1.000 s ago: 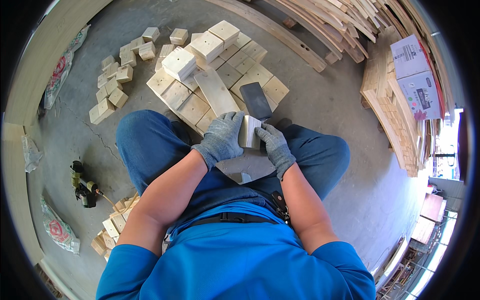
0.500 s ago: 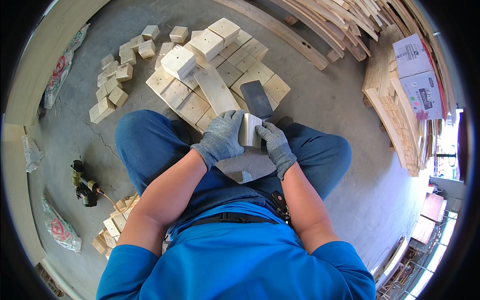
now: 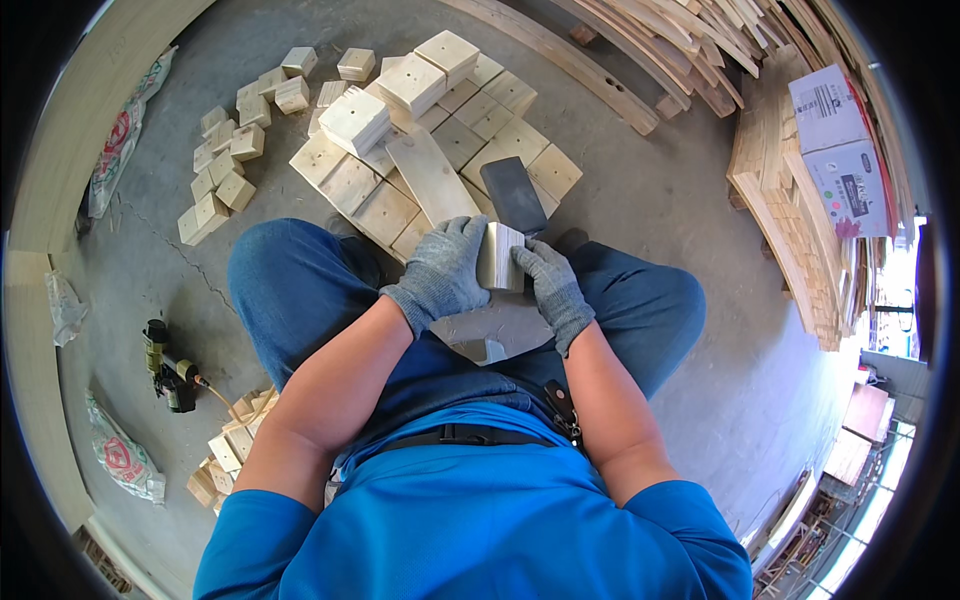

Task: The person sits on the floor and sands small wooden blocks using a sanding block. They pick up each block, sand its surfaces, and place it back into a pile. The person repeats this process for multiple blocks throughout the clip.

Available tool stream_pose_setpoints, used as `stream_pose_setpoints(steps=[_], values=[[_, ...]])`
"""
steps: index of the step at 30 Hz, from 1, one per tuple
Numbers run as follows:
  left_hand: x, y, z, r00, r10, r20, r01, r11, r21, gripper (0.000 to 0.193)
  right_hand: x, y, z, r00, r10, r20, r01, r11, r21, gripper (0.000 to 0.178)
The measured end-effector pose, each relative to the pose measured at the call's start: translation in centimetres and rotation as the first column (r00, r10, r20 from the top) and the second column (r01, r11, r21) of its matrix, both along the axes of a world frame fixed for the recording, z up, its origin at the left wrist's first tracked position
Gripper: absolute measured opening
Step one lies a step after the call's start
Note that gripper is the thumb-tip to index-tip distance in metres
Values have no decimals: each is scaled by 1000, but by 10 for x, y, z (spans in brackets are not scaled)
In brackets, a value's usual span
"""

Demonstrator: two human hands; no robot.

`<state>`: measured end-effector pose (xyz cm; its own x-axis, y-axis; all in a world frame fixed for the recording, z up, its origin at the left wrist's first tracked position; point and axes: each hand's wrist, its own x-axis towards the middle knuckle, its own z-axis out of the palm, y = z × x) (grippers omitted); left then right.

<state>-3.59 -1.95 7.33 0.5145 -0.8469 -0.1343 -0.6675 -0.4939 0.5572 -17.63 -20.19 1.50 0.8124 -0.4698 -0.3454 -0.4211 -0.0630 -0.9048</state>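
Note:
Between my knees I hold a pale wooden block [image 3: 502, 257] with layered edges. My left hand [image 3: 444, 266], in a grey knit glove, grips its left side. My right hand [image 3: 553, 286], gloved too, has its fingers on the block's right edge. Just beyond lies a bed of squared wooden blocks [image 3: 460, 143] set close together. On that bed a flat board [image 3: 427, 178] slants toward my left hand, and a dark grey rectangular piece [image 3: 514, 195] rests right of it. A few thicker blocks [image 3: 412, 84] stand on the bed's far left part.
Loose blocks [image 3: 231, 190] lie in rows on the floor at left. A nail gun [image 3: 170, 368] with a hose lies nearer, beside more blocks [image 3: 232, 446]. Printed sacks [image 3: 124, 453] are at far left. Stacked timber [image 3: 775, 185] and a cardboard box [image 3: 838, 150] stand at right.
The block in my hands has turned slightly, so a little more of its layered edge shows. My hands stay in almost the same place.

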Motion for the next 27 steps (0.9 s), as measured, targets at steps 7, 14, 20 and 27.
stream_pose_setpoints(steps=[7,14,20,27], values=[[0,-3,1,1000,-2,-8,2,1000,25,108,-2,-2,-4,1000,-11,-10,11,1000,13,42],[0,-2,-1,1000,0,1,0,1000,9,108,-2,-4,-8,1000,4,6,-4,1000,-26,42],[0,-1,0,1000,0,-6,0,1000,4,108,0,-1,1,1000,-3,0,3,1000,-17,41],[0,-2,0,1000,-4,-5,4,1000,-13,107,-3,-2,-8,999,-53,15,51,994,93,42]])
